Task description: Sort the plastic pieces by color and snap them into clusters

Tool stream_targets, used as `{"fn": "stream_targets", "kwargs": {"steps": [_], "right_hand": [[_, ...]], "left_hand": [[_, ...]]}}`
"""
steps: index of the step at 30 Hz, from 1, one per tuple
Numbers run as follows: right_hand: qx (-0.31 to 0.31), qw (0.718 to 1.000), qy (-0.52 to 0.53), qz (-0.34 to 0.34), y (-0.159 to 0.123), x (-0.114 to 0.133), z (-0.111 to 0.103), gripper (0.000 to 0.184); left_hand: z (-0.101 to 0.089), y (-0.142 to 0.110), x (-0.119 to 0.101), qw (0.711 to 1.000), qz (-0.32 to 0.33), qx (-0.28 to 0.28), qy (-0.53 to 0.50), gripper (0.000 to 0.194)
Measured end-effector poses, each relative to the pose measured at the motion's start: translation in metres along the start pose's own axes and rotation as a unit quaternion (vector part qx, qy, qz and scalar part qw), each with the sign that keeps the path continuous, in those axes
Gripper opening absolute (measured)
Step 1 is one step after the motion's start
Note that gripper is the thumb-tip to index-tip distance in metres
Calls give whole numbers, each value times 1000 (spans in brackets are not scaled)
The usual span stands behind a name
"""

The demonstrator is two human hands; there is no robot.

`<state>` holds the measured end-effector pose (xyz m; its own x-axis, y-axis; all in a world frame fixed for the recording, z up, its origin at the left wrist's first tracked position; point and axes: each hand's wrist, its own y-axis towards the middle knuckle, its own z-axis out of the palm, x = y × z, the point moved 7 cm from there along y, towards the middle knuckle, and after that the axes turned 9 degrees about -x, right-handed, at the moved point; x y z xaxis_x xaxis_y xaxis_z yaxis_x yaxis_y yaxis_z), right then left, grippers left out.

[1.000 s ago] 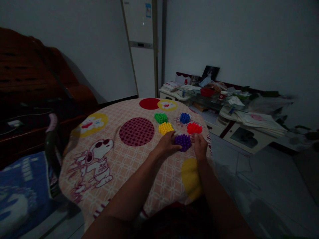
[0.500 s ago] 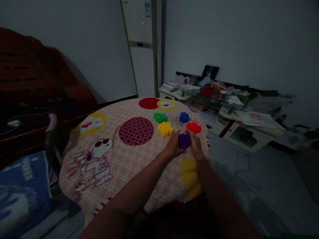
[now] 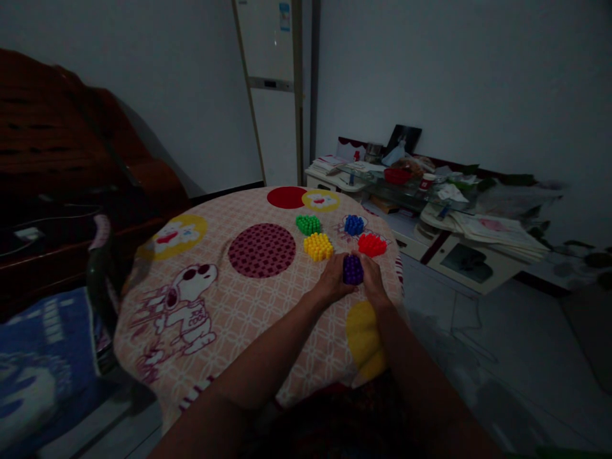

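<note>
Both sides of the grip were on the same thing here: the left grip (image 3: 331, 282) and the right grip (image 3: 373, 278) were curved around a purple bunch (image 3: 353, 270) of little pegs, squeezing it between them, one from each side. So yeah, pinching, not spread. The bunch sat over the near right part of the cloth-covered tabletop (image 3: 248, 306), though I honestly couldn't tell if its underside was resting on the cloth.

Four more bunches were out on the cloth. The yellow bunch (image 3: 318, 247) was just beyond the left grip, with the green bunch (image 3: 308, 224) right behind it. The red bunch (image 3: 372, 244) was just past the right grip, and the blue bunch (image 3: 354, 224) was behind that, a bit to the left.

Over to the left on the cloth was a cartoon dog print (image 3: 196, 319) in sunglasses, well apart from the pegs. Behind and to the right stood a pretty cluttered low cabinet (image 3: 497, 274), with a red bowl (image 3: 398, 176) and a paper cup (image 3: 426, 182) up top.
</note>
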<state>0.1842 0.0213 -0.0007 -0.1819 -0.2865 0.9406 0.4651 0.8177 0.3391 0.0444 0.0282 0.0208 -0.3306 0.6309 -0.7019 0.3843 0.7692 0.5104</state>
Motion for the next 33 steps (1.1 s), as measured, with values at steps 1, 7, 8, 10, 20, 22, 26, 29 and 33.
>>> {"fn": "stream_targets", "kwargs": {"steps": [1, 7, 8, 10, 20, 22, 26, 29, 33], "right_hand": [[-4, 1000, -5, 1, 0, -2, 0, 54], [-50, 998, -14, 19, 0, -2, 2, 56], [-57, 998, -18, 20, 0, -1, 2, 57], [-70, 997, -25, 21, -1, 0, 3, 57], [-97, 995, -14, 20, -1, 1, -6, 57], [-113, 993, 19, 35, -1, -1, -9, 58], [-139, 982, 116, 63, -3, -7, -12, 55], [-157, 971, 164, 76, -5, -9, -14, 49], [-161, 965, 186, 89, -6, -11, -17, 45]], "left_hand": [[0, 0, -1, 1000, -1, -1, 1, 91], [-1, 0, -3, 1000, -2, -13, 15, 81], [-1, 0, -3, 1000, 0, -13, 16, 80], [-1, 1, -3, 1000, 1, -14, 18, 78], [-5, -2, -2, 1000, -14, -21, 4, 103], [-15, -2, -4, 999, -26, -28, 2, 102], [-50, 6, -7, 994, -48, -100, -15, 61], [-83, 11, 2, 978, -73, -188, -56, 34], [-114, 9, 34, 948, -142, -274, -75, 25]]}}
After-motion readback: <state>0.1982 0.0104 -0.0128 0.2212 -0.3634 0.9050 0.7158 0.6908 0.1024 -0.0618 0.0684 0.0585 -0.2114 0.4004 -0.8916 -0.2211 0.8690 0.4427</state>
